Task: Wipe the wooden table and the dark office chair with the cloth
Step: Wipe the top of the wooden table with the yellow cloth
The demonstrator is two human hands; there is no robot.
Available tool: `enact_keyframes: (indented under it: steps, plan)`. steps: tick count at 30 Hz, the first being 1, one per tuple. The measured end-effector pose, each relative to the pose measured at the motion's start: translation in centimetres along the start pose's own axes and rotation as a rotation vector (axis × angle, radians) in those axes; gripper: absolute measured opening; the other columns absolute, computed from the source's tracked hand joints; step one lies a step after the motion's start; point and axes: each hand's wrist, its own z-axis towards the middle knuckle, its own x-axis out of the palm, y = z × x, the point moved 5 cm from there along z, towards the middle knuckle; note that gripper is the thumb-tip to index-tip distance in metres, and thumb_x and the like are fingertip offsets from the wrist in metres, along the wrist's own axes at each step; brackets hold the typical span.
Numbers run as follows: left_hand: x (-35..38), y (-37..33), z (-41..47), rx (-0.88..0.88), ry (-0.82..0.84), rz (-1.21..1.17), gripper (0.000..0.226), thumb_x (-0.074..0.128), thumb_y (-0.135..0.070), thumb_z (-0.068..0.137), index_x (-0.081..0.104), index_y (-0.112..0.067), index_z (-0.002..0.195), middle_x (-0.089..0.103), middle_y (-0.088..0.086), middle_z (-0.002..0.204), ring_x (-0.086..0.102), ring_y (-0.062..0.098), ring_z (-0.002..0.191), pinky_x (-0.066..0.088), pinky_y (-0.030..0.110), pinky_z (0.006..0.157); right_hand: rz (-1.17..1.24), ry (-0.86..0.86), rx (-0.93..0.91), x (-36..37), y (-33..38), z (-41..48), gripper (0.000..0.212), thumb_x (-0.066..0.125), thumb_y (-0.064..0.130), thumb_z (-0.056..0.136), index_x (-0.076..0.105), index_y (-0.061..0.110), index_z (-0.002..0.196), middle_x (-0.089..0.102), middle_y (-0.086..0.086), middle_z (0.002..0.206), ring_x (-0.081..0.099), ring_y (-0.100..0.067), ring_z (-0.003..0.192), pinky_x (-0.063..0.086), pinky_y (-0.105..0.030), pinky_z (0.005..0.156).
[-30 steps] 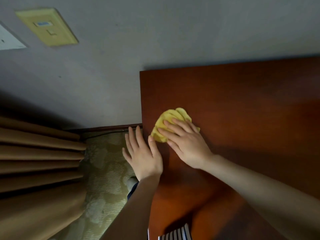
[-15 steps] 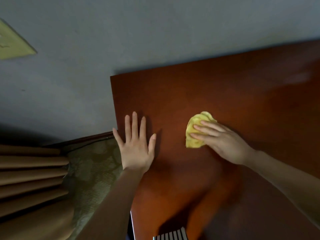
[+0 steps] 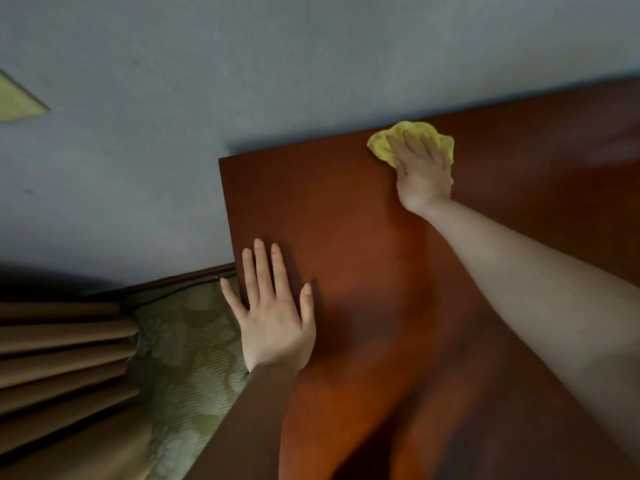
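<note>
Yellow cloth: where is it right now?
Head view: the yellow cloth lies at the far edge of the wooden table, beside the grey wall, right of centre, under the right hand.

Two hands are here: one left hand, one right hand. There is one yellow cloth and one wooden worktop. One pleated curtain, one wall plate.

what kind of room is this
Probably a bedroom or hotel room: a polished wooden table set against a plain grey wall, pleated tan curtains at the left, and patterned carpet below.
</note>
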Motion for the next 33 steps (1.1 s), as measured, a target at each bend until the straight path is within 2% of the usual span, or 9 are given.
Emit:
enact_keyframes:
  steps: [3, 8, 12, 17, 21, 24, 27, 30, 33]
  plan:
    - [0.1, 0.0, 0.0, -0.002, 0.012, 0.013, 0.067, 0.006, -0.051, 0.094, -0.003, -0.017, 0.151, -0.009, 0.003, 0.159, -0.016, 0.018, 0.145, -0.008, 0.053, 0.116, -0.017, -0.001, -0.013, 0.7, 2.5, -0.2, 0.047, 0.033, 0.025, 0.102, 0.029, 0.034, 0.148, 0.021, 0.006, 0.158, 0.011, -0.022, 0.146, 0.006, -0.045, 0.117]
    - [0.0, 0.1, 0.1, -0.025, 0.008, 0.013, 0.071, 0.005, -0.053, 0.093, 0.0, -0.011, 0.151, -0.009, 0.003, 0.158, -0.014, 0.02, 0.145, -0.007, 0.054, 0.115, -0.095, 0.069, -0.328, 2.7, 7.4, -5.5, 0.047, 0.034, 0.028, 0.102, 0.029, 0.037, 0.148, 0.024, 0.009, 0.157, 0.016, -0.019, 0.145, 0.008, -0.041, 0.116]
    - [-0.2, 0.2, 0.2, -0.029, 0.004, -0.001, 0.072, 0.003, -0.052, 0.092, -0.001, -0.01, 0.151, -0.008, 0.006, 0.159, -0.013, 0.02, 0.146, -0.008, 0.054, 0.115, -0.059, 0.156, -0.536, 3.6, 9.2, -12.1, 0.048, 0.039, 0.025, 0.1, 0.032, 0.037, 0.146, 0.028, 0.009, 0.155, 0.017, -0.019, 0.145, 0.007, -0.045, 0.116]
    - [-0.4, 0.2, -0.1, -0.001, 0.0, -0.022, 0.072, 0.005, -0.043, 0.087, -0.003, -0.011, 0.151, -0.009, 0.007, 0.159, -0.014, 0.02, 0.145, -0.011, 0.054, 0.114, -0.002, 0.158, -0.59, 3.8, 8.9, -18.5, 0.047, 0.05, 0.017, 0.096, 0.046, 0.03, 0.141, 0.041, 0.005, 0.149, 0.03, -0.022, 0.142, 0.023, -0.049, 0.115]
    - [-0.6, 0.2, -0.3, -0.009, -0.015, -0.052, 0.069, 0.003, -0.044, 0.088, -0.005, -0.015, 0.15, -0.009, 0.004, 0.159, -0.014, 0.017, 0.145, -0.014, 0.051, 0.114, -0.054, 0.116, -0.652, 3.1, 6.2, -21.7, 0.051, 0.063, 0.011, 0.089, 0.053, 0.03, 0.135, 0.049, 0.008, 0.143, 0.039, -0.018, 0.137, 0.033, -0.045, 0.112]
    - [-0.6, 0.4, -0.4, -0.025, -0.02, -0.052, 0.067, -0.003, -0.049, 0.09, -0.008, -0.017, 0.149, -0.01, 0.003, 0.159, -0.017, 0.016, 0.145, -0.014, 0.05, 0.114, -0.168, 0.11, -0.721, 1.8, 3.5, -21.3, 0.048, 0.055, 0.017, 0.091, 0.052, 0.033, 0.136, 0.05, 0.009, 0.142, 0.043, -0.017, 0.134, 0.036, -0.041, 0.109]
    - [-0.4, 0.4, -0.4, -0.028, -0.015, -0.058, 0.066, -0.004, -0.051, 0.091, -0.009, -0.018, 0.148, -0.012, 0.002, 0.158, -0.019, 0.016, 0.144, -0.012, 0.051, 0.115, -0.197, 0.086, -0.566, -0.2, -0.4, -17.5, 0.048, 0.05, 0.015, 0.093, 0.05, 0.031, 0.138, 0.05, 0.005, 0.142, 0.045, -0.021, 0.133, 0.035, -0.04, 0.109]
    - [-0.3, 0.3, -0.2, -0.013, -0.004, -0.048, 0.066, -0.003, -0.052, 0.092, -0.006, -0.022, 0.15, -0.011, 0.002, 0.159, -0.02, 0.018, 0.144, -0.012, 0.052, 0.115, -0.187, 0.108, -0.368, -1.5, -4.0, -12.4, 0.054, 0.05, 0.01, 0.095, 0.038, 0.03, 0.144, 0.039, 0.003, 0.15, 0.034, -0.024, 0.139, 0.026, -0.041, 0.115]
    - [-0.2, 0.2, -0.1, -0.005, 0.003, -0.043, 0.065, -0.001, -0.051, 0.092, -0.003, -0.024, 0.151, -0.011, 0.002, 0.159, -0.022, 0.017, 0.143, -0.012, 0.052, 0.115, -0.18, 0.117, -0.278, -1.9, -4.8, -7.4, 0.05, 0.04, 0.013, 0.1, 0.031, 0.028, 0.148, 0.03, -0.001, 0.155, 0.024, -0.026, 0.143, 0.022, -0.042, 0.116]
